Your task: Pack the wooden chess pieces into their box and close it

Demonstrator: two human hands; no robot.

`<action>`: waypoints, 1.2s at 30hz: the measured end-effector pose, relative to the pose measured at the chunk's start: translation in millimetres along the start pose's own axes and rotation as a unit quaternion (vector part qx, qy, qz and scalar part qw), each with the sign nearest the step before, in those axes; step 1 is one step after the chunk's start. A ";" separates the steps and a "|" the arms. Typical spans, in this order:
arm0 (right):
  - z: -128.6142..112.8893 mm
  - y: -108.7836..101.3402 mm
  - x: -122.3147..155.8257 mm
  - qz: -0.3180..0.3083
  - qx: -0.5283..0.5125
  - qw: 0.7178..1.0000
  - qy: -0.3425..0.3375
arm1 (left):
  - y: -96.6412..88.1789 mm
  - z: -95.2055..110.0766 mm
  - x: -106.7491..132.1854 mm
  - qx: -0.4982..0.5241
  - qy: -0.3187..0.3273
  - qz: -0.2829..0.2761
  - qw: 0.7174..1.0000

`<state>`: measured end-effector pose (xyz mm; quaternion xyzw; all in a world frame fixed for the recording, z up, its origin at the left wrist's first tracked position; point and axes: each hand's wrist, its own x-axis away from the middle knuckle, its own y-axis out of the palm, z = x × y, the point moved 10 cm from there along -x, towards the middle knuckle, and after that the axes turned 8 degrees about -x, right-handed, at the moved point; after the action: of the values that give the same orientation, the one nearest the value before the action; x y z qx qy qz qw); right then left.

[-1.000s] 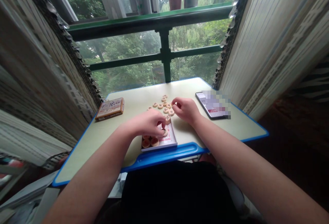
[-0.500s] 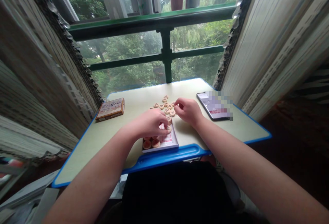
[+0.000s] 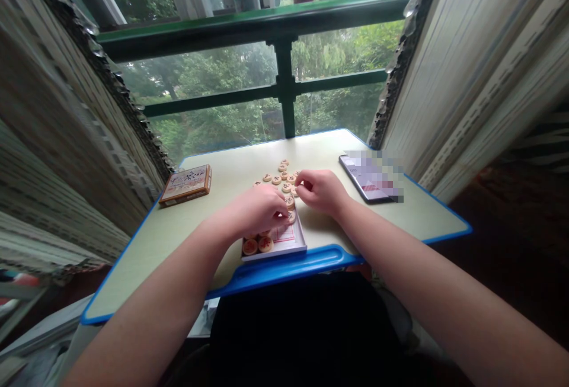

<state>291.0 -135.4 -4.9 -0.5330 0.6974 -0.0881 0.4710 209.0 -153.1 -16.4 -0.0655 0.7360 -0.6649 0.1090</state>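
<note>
My left hand [image 3: 258, 209] is over an open shallow box [image 3: 303, 239], palm down. Its thumb and fingers are closed at the edge of a round wooden Chinese chess piece [image 3: 290, 217] inside the box. Red-marked pieces [image 3: 265, 245] lie in the near left corner, partly beneath that hand. My right hand [image 3: 324, 190] is just right of a loose group of Chinese chess pieces [image 3: 276, 179] on the table. Its fingers are curled in a pinch at a piece [image 3: 294, 191] on the group's right side, partly covered by the fingertips.
The small folding table [image 3: 213, 165] has a blue rim and a blue front ledge [image 3: 293, 265]. A printed box lid [image 3: 185, 185] lies at the left, and a phone [image 3: 368, 179] at the right. Beyond are a window with a green rail [image 3: 249, 25] and curtains on both sides.
My right hand has shifted slightly nearer, from the far right piece to a closer one. My left fingers have drawn closer together at the piece in the box. The view has tilted down a little.
</note>
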 end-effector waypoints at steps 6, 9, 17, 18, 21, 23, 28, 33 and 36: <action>-3.3 1.9 0.4 -0.021 -0.021 0.999 -0.016 | -4.2 -0.3 2.2 0.000 -0.004 0.005 1.000; -2.9 0.8 0.4 -0.019 -0.021 0.999 -0.015 | -3.8 -2.8 2.9 -0.010 -0.011 0.004 1.000; -0.1 1.6 4.5 -0.019 -0.031 0.999 -0.004 | -0.1 -0.8 3.0 -0.012 -0.009 -0.007 1.000; 0.5 2.2 4.5 -0.020 -0.032 0.999 -0.003 | -0.2 -0.8 3.1 -0.012 -0.011 -0.008 1.000; 3.0 4.1 3.6 -0.022 -0.037 0.999 -0.002 | -1.0 0.1 2.9 -0.013 -0.018 -0.008 1.000; 6.0 4.1 2.8 -0.020 -0.041 0.999 0.002 | -1.4 2.1 2.3 -0.013 -0.018 -0.010 1.000; 13.5 0.8 1.6 -0.003 -0.051 0.998 0.026 | -1.4 3.1 1.2 -0.019 -0.028 -0.019 0.999; 14.9 -0.8 1.0 0.002 -0.051 0.998 0.038 | 1.2 -5.4 2.4 -0.027 -0.070 -0.034 0.997; 15.6 -1.8 0.8 0.006 -0.051 0.998 0.039 | 2.2 -5.5 2.4 -0.027 -0.071 -0.033 0.997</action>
<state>303.9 -130.9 -12.6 -0.5485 0.7221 -0.0703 0.4156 205.5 -148.1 -18.3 -0.1394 0.7413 -0.6420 0.1376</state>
